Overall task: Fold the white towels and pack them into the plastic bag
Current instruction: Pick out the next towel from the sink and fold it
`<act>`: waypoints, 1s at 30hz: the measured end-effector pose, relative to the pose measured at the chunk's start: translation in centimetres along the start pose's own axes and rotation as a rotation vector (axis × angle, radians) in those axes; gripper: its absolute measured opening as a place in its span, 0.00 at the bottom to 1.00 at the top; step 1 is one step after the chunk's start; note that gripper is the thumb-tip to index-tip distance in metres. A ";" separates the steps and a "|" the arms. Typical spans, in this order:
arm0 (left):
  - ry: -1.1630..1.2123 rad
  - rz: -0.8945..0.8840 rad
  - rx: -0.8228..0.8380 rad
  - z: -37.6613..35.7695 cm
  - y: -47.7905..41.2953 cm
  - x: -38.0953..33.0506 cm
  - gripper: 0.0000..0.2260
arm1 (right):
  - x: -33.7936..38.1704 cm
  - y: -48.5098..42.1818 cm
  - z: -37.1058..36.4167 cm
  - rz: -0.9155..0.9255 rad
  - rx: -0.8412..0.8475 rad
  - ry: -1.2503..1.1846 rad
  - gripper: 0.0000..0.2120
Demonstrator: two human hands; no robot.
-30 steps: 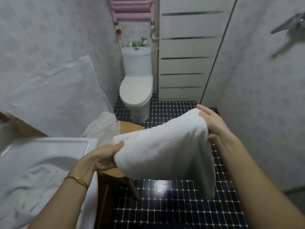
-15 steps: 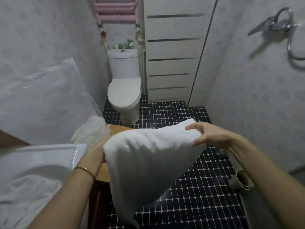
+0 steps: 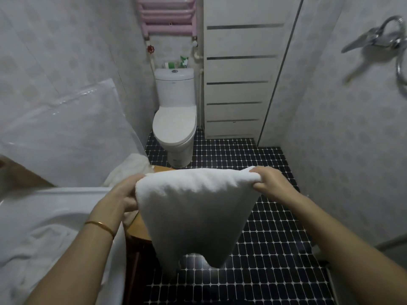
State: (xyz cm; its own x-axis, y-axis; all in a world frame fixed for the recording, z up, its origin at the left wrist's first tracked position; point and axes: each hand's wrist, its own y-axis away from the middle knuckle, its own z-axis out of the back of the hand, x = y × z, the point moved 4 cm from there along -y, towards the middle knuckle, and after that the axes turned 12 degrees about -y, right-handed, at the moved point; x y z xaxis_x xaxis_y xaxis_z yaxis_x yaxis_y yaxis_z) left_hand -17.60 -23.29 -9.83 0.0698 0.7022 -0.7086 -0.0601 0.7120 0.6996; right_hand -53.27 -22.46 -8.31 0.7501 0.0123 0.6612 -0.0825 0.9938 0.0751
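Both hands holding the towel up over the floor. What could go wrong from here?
1. The towel hangs from the left hand and right hand by its top edge only; a slipped grip would likely drop it on the tiled floor.
2. Its lower end dangles unevenly, so the fold may come out crooked.
3. The plastic bag leans flat against the wall while both hands are busy, so packing may be awkward.

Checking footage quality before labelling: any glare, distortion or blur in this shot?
Head view: wide-angle bowing along the door; glare streaks on the plastic bag; the towel held by left hand and right hand looks soft, texture washed out.
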 end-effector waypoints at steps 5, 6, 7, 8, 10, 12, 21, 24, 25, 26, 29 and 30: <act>-0.142 0.058 -0.032 1.6 -0.7 0.3 0.12 | 0.9 -0.3 2.4 0.095 -0.099 -0.219 0.04; -0.147 0.082 0.001 1.8 -0.6 0.3 0.13 | 1.2 -0.1 2.7 0.095 -0.115 -0.380 0.04; -0.148 0.098 0.034 1.8 -0.6 0.3 0.11 | 1.4 0.0 2.9 0.089 -0.136 -0.532 0.06; -0.104 0.109 0.074 1.6 -0.4 0.1 0.06 | 1.7 0.1 3.0 0.079 -0.158 -0.662 0.05; 0.011 0.117 0.166 1.4 -0.7 -0.1 0.11 | 2.4 0.0 2.9 0.043 -0.197 -0.856 0.07; 0.098 0.060 0.293 0.7 -0.7 -0.5 0.12 | 2.9 -0.2 2.8 0.017 -0.199 -1.009 0.09; -0.216 -0.459 0.298 -1.0 -0.2 -1.1 0.46 | 2.6 -0.5 3.0 -0.040 -0.185 -1.349 0.11; -0.511 -0.560 0.181 -2.0 1.0 -1.4 0.36 | 1.6 -0.5 3.3 -0.077 -0.208 -1.356 0.11; -0.635 -0.613 0.062 -2.1 1.3 -1.8 0.32 | 1.3 -0.4 3.3 -0.087 -0.207 -1.353 0.10; -0.755 -0.664 -0.065 -2.2 1.8 -2.4 0.27 | 0.9 -0.4 3.3 -0.098 -0.203 -1.340 0.10; -0.931 -0.755 -0.364 -2.1 3.0 -3.8 0.16 | -0.4 -0.3 3.3 -0.127 -0.198 -1.292 0.11; -0.908 -0.774 -0.423 -1.9 3.3 -4.1 0.15 | -1.0 -0.2 3.3 -0.139 -0.202 -1.294 0.11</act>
State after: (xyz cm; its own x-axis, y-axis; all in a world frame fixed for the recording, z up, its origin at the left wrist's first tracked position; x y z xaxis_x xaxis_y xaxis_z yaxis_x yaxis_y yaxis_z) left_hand -19.94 -23.84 -4.76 0.8750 -0.0353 -0.4828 0.0011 0.9975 -0.0709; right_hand -56.10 -23.05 -6.53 -0.4318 -0.0930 0.8972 0.1272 0.9784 0.1627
